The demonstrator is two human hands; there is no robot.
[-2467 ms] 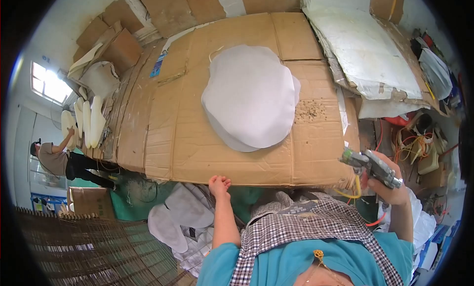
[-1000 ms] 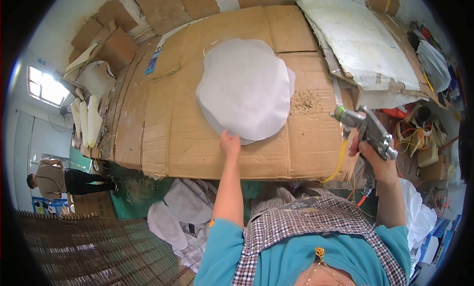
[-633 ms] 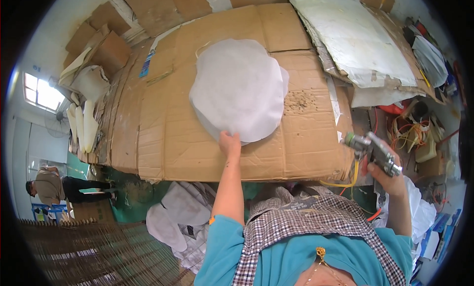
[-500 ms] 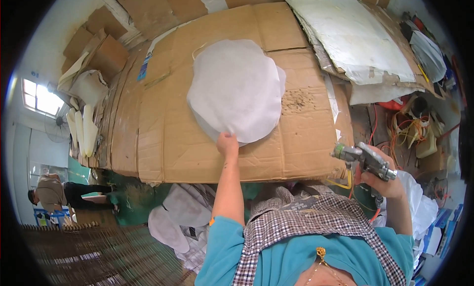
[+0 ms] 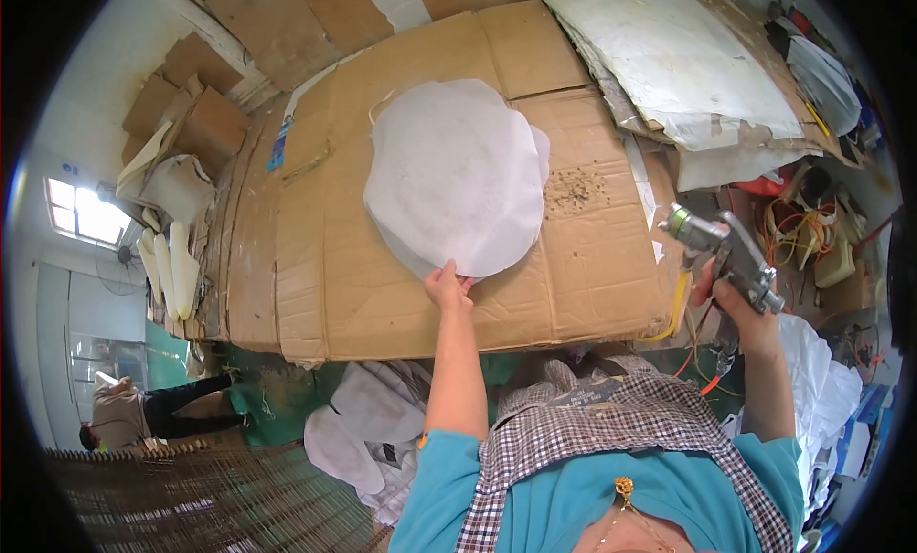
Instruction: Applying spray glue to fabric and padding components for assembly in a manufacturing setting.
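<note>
A pale grey, roughly round piece of sheet material (image 5: pixel 454 176) lies flat on the cardboard-covered table (image 5: pixel 334 305). At the right, the edges of further pale layers show beneath it. My left hand (image 5: pixel 449 287) pinches its near edge, thumb on top and fingers curled below. Over at the right, off the table's front corner, my right hand (image 5: pixel 737 303) is wrapped around the handle of a metal spray gun (image 5: pixel 735 252). The gun's nozzle faces left, and an orange-red hose hangs from its grip.
Dark specks (image 5: pixel 578 190) dot the cardboard right of the sheet. White-covered boards (image 5: pixel 678 66) are stacked at the back right. Tangled hoses (image 5: pixel 798 233) lie at far right. Pale cloth pieces (image 5: pixel 358 429) hang by the table's front. Another person (image 5: pixel 162 410) is at far left.
The spray gun has tilted in my right hand, its rear end lower and its nozzle higher. My left hand has shifted slightly along the sheet's near edge. The view has turned a little.
</note>
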